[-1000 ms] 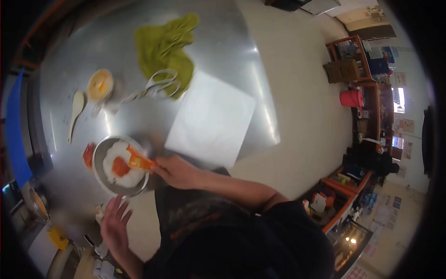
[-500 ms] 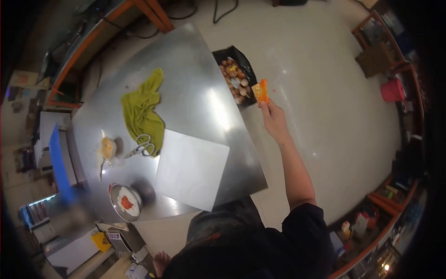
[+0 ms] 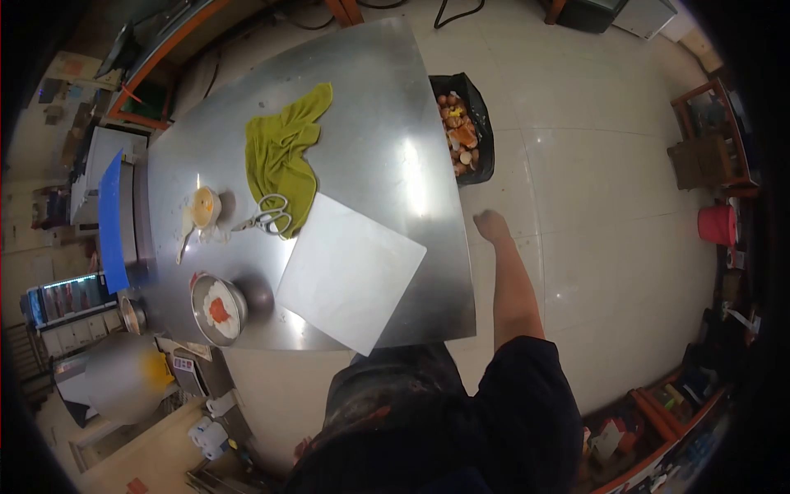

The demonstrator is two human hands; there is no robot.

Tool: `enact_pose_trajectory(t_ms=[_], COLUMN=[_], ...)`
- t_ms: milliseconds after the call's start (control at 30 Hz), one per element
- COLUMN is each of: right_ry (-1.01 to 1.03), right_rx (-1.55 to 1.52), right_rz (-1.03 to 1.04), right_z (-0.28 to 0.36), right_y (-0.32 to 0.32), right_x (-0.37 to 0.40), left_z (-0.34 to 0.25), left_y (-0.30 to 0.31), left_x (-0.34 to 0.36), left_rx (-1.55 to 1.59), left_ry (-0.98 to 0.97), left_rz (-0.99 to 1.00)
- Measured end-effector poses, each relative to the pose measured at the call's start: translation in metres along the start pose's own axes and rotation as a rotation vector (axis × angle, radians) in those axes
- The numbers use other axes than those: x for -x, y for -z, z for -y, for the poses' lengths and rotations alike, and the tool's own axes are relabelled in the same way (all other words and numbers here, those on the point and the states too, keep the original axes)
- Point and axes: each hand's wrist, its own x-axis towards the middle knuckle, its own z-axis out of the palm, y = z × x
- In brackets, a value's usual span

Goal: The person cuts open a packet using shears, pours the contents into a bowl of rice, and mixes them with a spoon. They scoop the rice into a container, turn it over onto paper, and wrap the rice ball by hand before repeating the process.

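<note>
Your right hand (image 3: 492,226) curls closed near the bin bag (image 3: 482,148)
Keep off the surface's edge (image 3: 462,247); your left hand's (image 3: 303,447) grip is unclear.

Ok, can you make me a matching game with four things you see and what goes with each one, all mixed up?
Things:
1. cloth
2. scissors
3. bowl
4. bin

Clues:
A. black, beside the table
B. has white stuff in it, with red on top
C. green, and crumpled
D. its handles lie partly on something soft

Right pairs: 1-C, 2-D, 3-B, 4-A
</note>
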Motion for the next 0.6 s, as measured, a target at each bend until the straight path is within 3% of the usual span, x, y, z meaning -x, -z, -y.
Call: enact_pose_trajectory(t_ms=[67, 100, 133, 167, 200, 233, 267, 300, 367, 433, 500, 600], right_ry=[-0.016, 0.122, 0.316, 0.375, 0.593, 0.04, -0.219, -0.257, -0.02, 0.01, 0.039, 0.401], right_rx=[0.047, 0.103, 0.425, 0.365, 0.514, -0.044, -0.307, -0.345, -0.076, 0.077, -0.002, -0.212], right_rz=[0.05, -0.121, 0.016, -0.084, -0.135, 0.028, -0.031, -0.161, -0.395, -0.53, -0.629, -0.786], right_z=[-0.051, -0.097, -0.185, -0.207, -0.229, -0.223, -0.176, -0.171, -0.195, -0.099, 0.016, 0.153], right_y=[-0.021, -0.047, -0.095, -0.086, -0.07, -0.047, -0.001, 0.014, 0.051, 0.123, 0.173, 0.18], right_x=[0.042, 0.059, 0.036, 0.058, 0.068, 0.081, 0.109, 0.112, 0.093, 0.115, 0.143, 0.164], left_z=[0.009, 0.014, 0.027, 0.011, -0.031, -0.05, -0.031, -0.063, -0.086, -0.127, -0.165, -0.219], left_y=[-0.002, 0.003, 0.01, -0.022, -0.072, -0.087, -0.036, -0.079, -0.077, -0.102, -0.119, -0.146], left_x=[-0.01, -0.019, -0.032, 0.014, 0.035, 0.051, -0.008, 0.021, 0.008, 0.015, 0.018, -0.001], left_rx=[0.099, 0.221, 0.379, 0.144, 0.154, 0.166, 0.226, 0.157, 0.128, 0.101, 0.086, 0.036], left_ry=[0.014, 0.024, 0.069, -0.101, 0.008, 0.125, 0.205, 0.135, 0.069, -0.044, -0.14, -0.249], left_rz=[0.185, 0.351, 0.566, 0.113, 0.029, -0.043, 0.062, -0.113, -0.13, -0.142, -0.1, -0.013])
